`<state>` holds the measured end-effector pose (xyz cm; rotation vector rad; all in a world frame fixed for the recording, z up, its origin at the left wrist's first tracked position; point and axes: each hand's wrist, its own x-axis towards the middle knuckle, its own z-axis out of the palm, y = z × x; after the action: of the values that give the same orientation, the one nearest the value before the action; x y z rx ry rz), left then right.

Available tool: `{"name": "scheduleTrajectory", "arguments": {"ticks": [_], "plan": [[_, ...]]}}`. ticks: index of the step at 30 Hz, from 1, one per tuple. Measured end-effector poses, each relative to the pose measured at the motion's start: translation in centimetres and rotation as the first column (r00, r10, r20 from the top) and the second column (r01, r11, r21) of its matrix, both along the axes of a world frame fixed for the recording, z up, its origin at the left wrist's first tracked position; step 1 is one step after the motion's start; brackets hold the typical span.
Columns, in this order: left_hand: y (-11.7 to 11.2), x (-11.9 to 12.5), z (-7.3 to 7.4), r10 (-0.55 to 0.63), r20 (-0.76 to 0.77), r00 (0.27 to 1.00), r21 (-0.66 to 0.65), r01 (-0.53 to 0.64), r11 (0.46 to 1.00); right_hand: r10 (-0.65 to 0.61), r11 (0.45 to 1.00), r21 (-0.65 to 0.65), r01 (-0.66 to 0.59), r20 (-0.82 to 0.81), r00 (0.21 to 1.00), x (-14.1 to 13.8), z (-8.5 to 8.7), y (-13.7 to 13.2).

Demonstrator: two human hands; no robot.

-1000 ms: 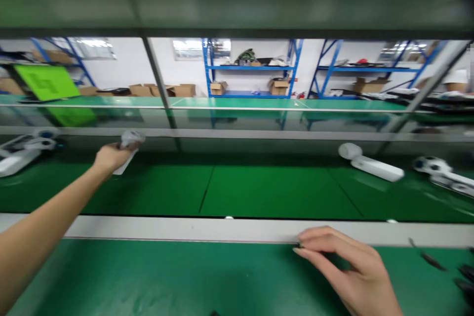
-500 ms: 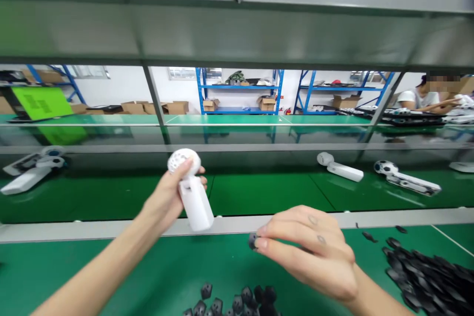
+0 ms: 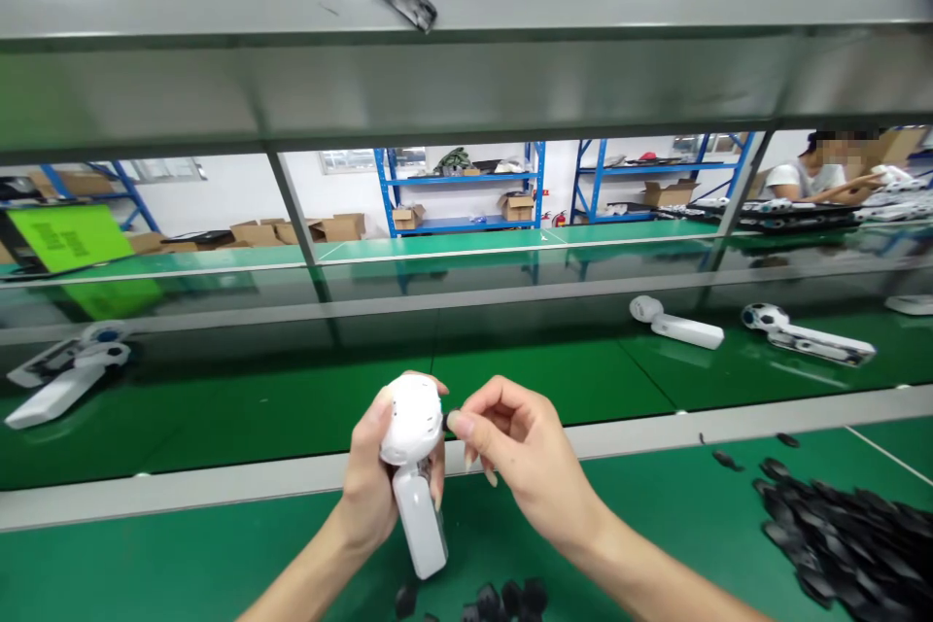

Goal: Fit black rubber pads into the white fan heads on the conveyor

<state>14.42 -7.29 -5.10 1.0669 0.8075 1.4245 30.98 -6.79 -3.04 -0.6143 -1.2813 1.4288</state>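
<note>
White device, round-headed with a straight handle, is held above the near edge of the green surface, its head pointed up and away and its handle pointed down toward the wearer. Its long axis is tilted steeply, the lower end swung slightly to the right. The left grip is closed around the head and neck, thumb laid along the left side and fingertips showing on the right. By the right grip, a small black piece is pinched between thumb and forefinger at the head's right edge; whether contact is made there cannot be told. Smooth, glossy white plastic is suggested by the device's shell, which is domed at the head, pierced by small slots and squared along the handle. Small black angular pieces are gathered below, and thin leaf-shaped black parts are heaped at the right, dull-sheened and overlapping. Beyond a pale strip, a shiny green belt is occupied by similar white devices, laid at slants with their round heads farther away.
</note>
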Motion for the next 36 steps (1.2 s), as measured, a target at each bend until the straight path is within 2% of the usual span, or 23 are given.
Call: {"name": "scheduleTrajectory", "arguments": {"ticks": [5,9,15,20,24,29,33,36], "plan": [[0.2,-0.6,-1.4,-0.057,-0.101,0.993,0.069,0.064,0.996,0.072,0.997,0.0,-0.072,-0.023,0.997,-0.5,-0.1,-0.7],[0.0,-0.7,-1.3,-0.033,-0.16,0.987,0.087,0.048,0.995,0.125,0.991,-0.035,-0.127,-0.057,0.991,-0.5,0.4,-1.2],[-0.5,-1.0,-0.2,-0.057,-0.228,0.972,0.096,0.08,0.992,0.095,0.994,-0.051,-0.097,-0.031,0.995,-0.1,0.9,-1.5],[-1.4,-1.2,1.4,-0.043,-0.332,0.942,0.101,0.081,0.992,0.169,0.961,-0.204,-0.186,-0.098,0.981,-0.1,1.5,-1.6],[-1.9,-1.5,2.5,-0.062,-0.386,0.92,0.092,0.105,0.99,0.184,0.933,-0.291,-0.211,-0.117,0.976,0.0,2.3,-1.7],[-1.4,-2.4,1.6,-0.028,-0.38,0.925,0.093,0.069,0.993,0.173,0.922,-0.334,-0.195,-0.094,0.98,0.1,2.8,-1.5],[-1.1,-2.5,1.1,-0.123,-0.354,0.927,0.065,0.155,0.986,0.217,0.912,-0.345,-0.223,-0.056,0.975,0.2,2.7,-1.2],[-1.4,-2.5,1.2,-0.09,-0.368,0.925,0.008,0.101,0.995,0.219,0.919,-0.33,-0.217,-0.032,0.975,0.4,2.5,-1.1]]}}
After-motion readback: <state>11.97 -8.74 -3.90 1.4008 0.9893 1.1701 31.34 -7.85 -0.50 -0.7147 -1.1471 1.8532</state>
